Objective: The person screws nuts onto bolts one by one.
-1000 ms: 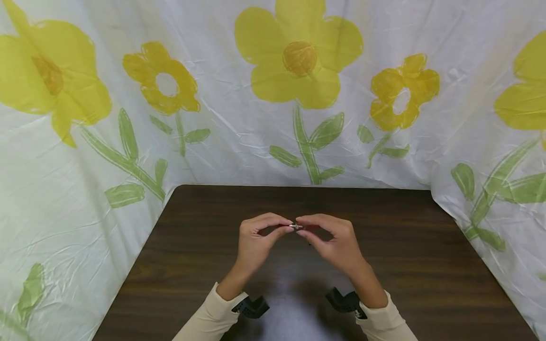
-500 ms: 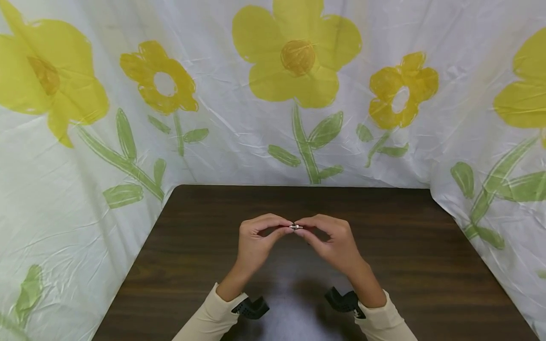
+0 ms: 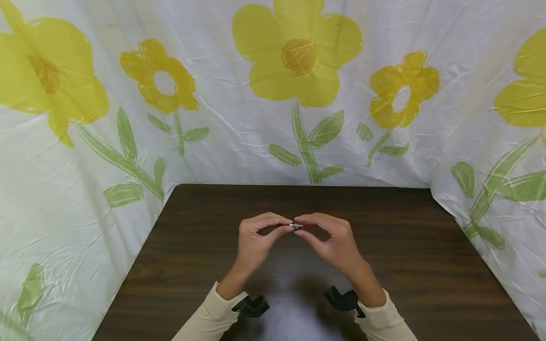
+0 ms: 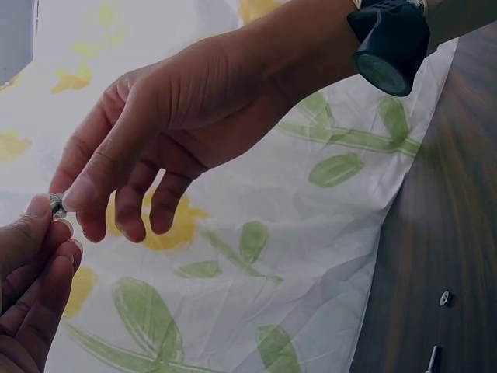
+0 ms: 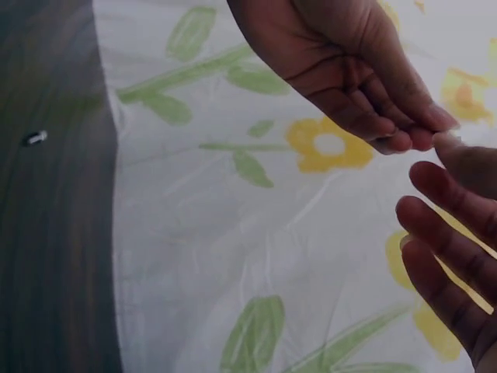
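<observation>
Both hands meet above the table in the head view, with a small silver metal fitting [image 3: 296, 226] between their fingertips. It is too small to name its exact kind; a thin rod-like end points right. My left hand [image 3: 254, 242] pinches its left end between thumb and index finger. My right hand [image 3: 337, 239] has thumb and index tips on either side of its right end, with a slight gap showing. In the left wrist view the fitting [image 4: 57, 206] is partly covered by fingertips. The other right fingers [image 4: 161, 203] hang loosely curled.
On the dark wooden table [image 3: 204, 284] lie a small round metal piece [image 4: 445, 298] and a thin metal pin [image 4: 433, 359]. A small metal piece [image 5: 35, 138] shows in the right wrist view. A flower-printed white cloth [image 3: 239, 142] hangs around the table.
The right thumb and index tips closed in on the fitting half a second ago and now stand slightly wider around it. My left hand has kept its place.
</observation>
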`<state>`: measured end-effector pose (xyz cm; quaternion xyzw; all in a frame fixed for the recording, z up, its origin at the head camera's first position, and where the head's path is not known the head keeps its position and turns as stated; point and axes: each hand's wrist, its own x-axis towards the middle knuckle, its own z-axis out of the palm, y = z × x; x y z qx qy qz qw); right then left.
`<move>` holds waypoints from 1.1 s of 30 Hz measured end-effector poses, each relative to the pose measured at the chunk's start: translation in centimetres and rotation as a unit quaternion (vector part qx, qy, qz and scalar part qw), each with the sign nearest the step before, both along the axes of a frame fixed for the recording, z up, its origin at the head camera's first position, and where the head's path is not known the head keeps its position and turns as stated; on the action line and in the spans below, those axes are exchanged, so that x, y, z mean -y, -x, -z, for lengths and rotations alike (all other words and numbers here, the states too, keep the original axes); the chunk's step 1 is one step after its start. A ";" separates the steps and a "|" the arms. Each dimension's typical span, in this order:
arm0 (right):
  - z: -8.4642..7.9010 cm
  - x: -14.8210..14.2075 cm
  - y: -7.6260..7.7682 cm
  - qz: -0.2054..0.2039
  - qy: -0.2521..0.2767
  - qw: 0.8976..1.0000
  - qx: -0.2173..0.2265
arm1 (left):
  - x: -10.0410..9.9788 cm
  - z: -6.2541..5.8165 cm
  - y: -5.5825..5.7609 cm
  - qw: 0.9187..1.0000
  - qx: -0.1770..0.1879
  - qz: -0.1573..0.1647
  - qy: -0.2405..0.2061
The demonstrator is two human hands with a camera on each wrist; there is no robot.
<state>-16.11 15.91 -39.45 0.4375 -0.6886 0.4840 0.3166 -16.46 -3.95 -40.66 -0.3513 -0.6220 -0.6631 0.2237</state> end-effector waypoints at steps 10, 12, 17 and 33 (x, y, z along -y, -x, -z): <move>-0.3 0.0 0.3 -0.002 -0.002 1.000 -0.019 | 0.0 -0.1 0.1 1.000 0.000 0.001 0.002; -0.2 -0.1 0.3 -0.004 -0.009 1.000 -0.017 | 0.0 0.0 0.1 1.000 0.000 0.003 0.002; -0.1 -0.3 0.1 -0.006 -0.032 0.999 0.010 | 0.0 0.0 0.0 1.000 -0.003 0.003 0.002; -0.4 -0.3 0.1 0.004 -0.012 0.999 -0.034 | 0.0 0.1 0.0 1.000 0.002 0.002 0.007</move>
